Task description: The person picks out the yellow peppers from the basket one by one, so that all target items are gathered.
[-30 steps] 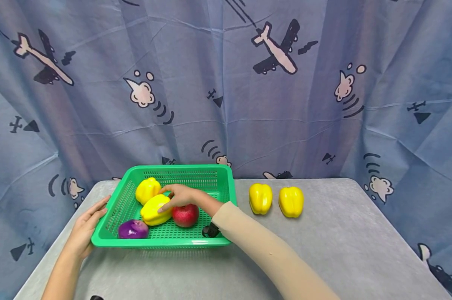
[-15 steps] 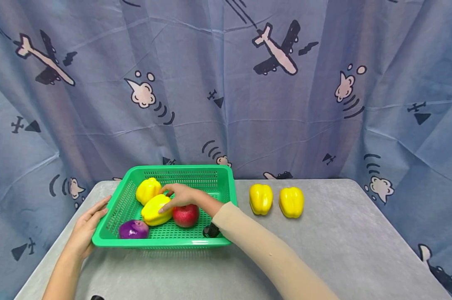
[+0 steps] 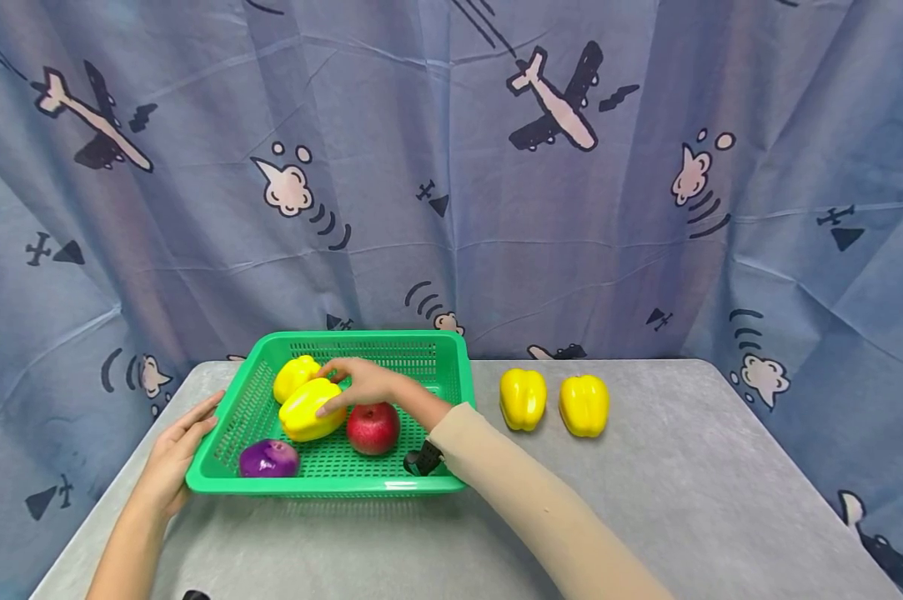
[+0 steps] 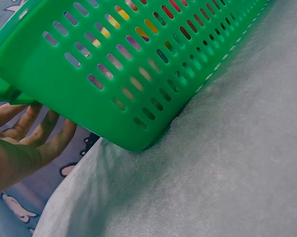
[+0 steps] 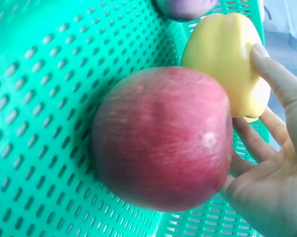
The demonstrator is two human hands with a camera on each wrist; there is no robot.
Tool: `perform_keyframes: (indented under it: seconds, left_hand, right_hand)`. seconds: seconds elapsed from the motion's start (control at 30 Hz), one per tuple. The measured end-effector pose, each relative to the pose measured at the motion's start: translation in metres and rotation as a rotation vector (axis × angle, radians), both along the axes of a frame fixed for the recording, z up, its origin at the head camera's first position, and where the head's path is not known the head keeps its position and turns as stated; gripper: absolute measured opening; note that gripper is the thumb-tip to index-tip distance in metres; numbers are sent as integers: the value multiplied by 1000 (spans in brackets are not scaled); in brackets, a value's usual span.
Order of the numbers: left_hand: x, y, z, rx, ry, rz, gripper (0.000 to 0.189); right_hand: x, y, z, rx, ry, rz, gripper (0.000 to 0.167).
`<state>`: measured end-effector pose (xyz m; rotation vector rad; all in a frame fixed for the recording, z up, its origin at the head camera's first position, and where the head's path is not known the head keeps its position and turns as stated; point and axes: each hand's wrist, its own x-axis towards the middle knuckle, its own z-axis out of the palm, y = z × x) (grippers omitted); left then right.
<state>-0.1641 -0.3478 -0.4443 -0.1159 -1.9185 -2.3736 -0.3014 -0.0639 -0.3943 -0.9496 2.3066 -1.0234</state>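
In the head view my right hand point(image 3: 364, 383) reaches into the green plastic basket point(image 3: 331, 485) and grips a yellow bell pepper point(image 3: 304, 414). The right wrist view has the thumb on one side of this yellow pepper point(image 5: 217, 59), with fingers partly hidden beyond it. Close by sits a red apple point(image 3: 373, 431), apart from the grip. A second yellow pepper point(image 3: 293, 375) lies behind, and a purple round vegetable or fruit point(image 3: 268, 459) rests at the basket's front left. My left hand point(image 3: 169, 462) touches the basket's left outer side with extended fingers; its thumb is hidden.
Two more yellow bell peppers point(image 3: 523, 400) stand on the grey table point(image 3: 684, 467), right of the basket. A blue curtain point(image 3: 451, 167) with airplane prints hangs behind the table's back edge. A black wrist device point(image 3: 423, 458) shows over the basket's front right.
The gripped yellow pepper has risen slightly with my right hand and now overlaps more of the pepper behind it. My left hand stays against the basket.
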Motion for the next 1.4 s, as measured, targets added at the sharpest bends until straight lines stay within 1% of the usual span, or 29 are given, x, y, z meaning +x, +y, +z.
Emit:
perform_keyframes:
  seconds: [0.33, 0.57, 0.8, 1.0, 1.2, 1.4]
  left_hand:
    - [0, 1, 1, 7, -4, -7, 45]
    - [0, 0, 0, 12, 9, -17, 45]
    - [0, -1, 0, 8, 3, -12, 44]
    - [0, -1, 0, 10, 2, -9, 44]
    - [0, -1, 0, 15, 9, -12, 45]
    - [-1, -1, -1, 15, 6, -13, 45]
  right_hand:
    - [-4, 1, 5, -67, -55, -8, 62]
    - [-2, 2, 9, -93, -71, -2, 65]
    - [-1, 3, 12, -122, -108, -16, 65]
    - [3, 4, 18, -154, -143, -10, 66]
    - [6, 7, 23, -148, -140, -6, 68]
    - [11, 9, 28, -131, -125, -22, 68]
